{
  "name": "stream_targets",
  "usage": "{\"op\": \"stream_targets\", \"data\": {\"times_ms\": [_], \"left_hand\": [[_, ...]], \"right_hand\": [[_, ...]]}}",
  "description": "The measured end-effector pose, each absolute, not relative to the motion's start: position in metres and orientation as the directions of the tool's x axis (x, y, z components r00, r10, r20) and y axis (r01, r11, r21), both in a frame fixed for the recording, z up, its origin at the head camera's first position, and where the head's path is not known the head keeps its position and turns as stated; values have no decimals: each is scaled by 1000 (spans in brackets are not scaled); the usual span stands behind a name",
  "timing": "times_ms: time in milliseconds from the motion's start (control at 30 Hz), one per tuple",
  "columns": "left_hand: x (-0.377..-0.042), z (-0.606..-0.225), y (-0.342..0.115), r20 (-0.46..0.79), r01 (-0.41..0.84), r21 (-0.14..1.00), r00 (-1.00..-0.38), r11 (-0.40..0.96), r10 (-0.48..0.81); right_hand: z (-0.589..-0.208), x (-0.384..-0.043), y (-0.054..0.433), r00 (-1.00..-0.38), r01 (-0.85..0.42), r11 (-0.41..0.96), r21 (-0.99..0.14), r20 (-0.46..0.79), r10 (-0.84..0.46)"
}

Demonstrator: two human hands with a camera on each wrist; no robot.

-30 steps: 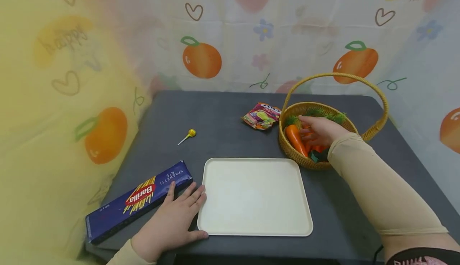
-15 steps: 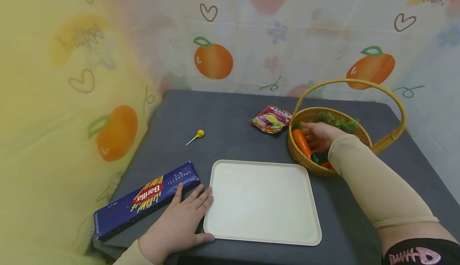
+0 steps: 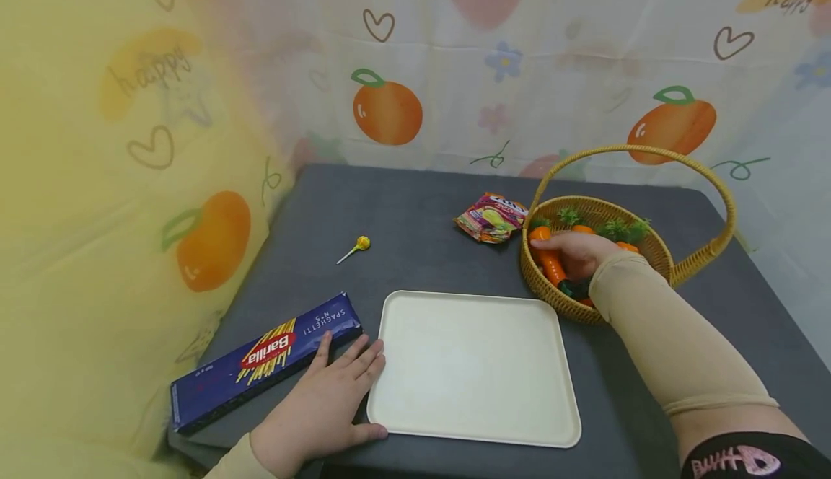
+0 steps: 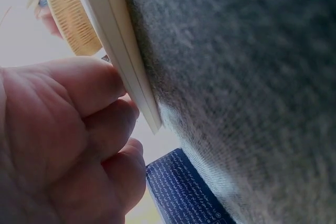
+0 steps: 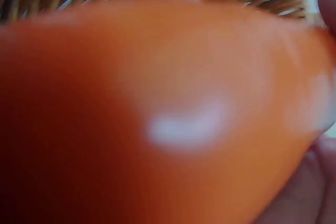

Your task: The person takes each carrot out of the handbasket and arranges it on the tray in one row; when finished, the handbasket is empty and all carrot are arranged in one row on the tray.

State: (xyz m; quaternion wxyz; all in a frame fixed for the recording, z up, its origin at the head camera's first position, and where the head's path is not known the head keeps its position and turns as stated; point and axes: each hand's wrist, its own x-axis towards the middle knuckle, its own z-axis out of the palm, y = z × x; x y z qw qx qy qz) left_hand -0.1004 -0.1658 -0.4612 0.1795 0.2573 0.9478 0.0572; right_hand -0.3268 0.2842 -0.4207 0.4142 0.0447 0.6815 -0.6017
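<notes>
My right hand (image 3: 578,252) reaches into a wicker basket (image 3: 552,306) at the right. Its thumb lies across an orange carrot (image 3: 553,268) on the basket's left side. In the right wrist view the carrot (image 5: 210,87) fills most of the picture, its narrow end between thumb and fingers (image 5: 307,187). More carrots with green tops (image 3: 613,230) and a dark green piece (image 3: 574,289) lie around the hand. My left hand (image 3: 324,400) rests with spread, fairly straight fingers at the left edge of a cream tray (image 3: 477,371); the left wrist view shows fingertips against the tray's rim (image 4: 118,40).
A blue spaghetti box (image 3: 266,360) lies left of the tray, close to the left hand's index finger. Behind are a yellow lollipop (image 3: 355,248) and a colourful candy bag (image 3: 492,218) beside the basket. The basket's tall handle (image 3: 639,148) arches over the right hand.
The right hand has come down onto the left carrot, its thumb now across it, and more carrots show behind. The head view has shifted slightly. The left hand stays at the tray.
</notes>
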Motion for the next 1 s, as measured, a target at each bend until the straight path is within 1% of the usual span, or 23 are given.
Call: {"op": "stream_targets", "data": {"times_ms": [200, 400, 500, 633, 700, 767, 833, 900, 1000], "left_hand": [[-101, -461, -165, -308, 466, 204, -804, 861, 508], [-102, -461, -165, -308, 463, 203, -806, 863, 505], [-101, -461, -165, -311, 463, 204, -805, 863, 505], [-100, -460, -166, -315, 460, 203, -805, 864, 502], [-100, -459, -166, -315, 461, 199, -806, 865, 502], [-100, -459, -166, -315, 462, 197, -806, 865, 502], [-100, -458, -166, -312, 464, 197, -805, 864, 504], [-101, -458, -166, -309, 464, 198, -806, 863, 505], [-102, -460, -164, -305, 468, 190, -807, 863, 505]], "right_hand": [[-400, -314, 293, -749, 478, 112, -871, -471, -466], [-373, -290, 296, -819, 419, -80, -904, -339, -462], [-366, -275, 293, -825, 382, -183, -906, -245, -509], [-368, -254, 273, -790, 365, -300, -881, -122, -600], [-374, -241, 258, -783, 377, -351, -857, -92, -616], [-382, -228, 242, -780, 399, -388, -831, -85, -620], [-391, -215, 224, -789, 424, -403, -811, -112, -604], [-402, -204, 204, -794, 464, -402, -789, -168, -585], [-421, -191, 173, -800, 529, -391, -753, -288, -527]]}}
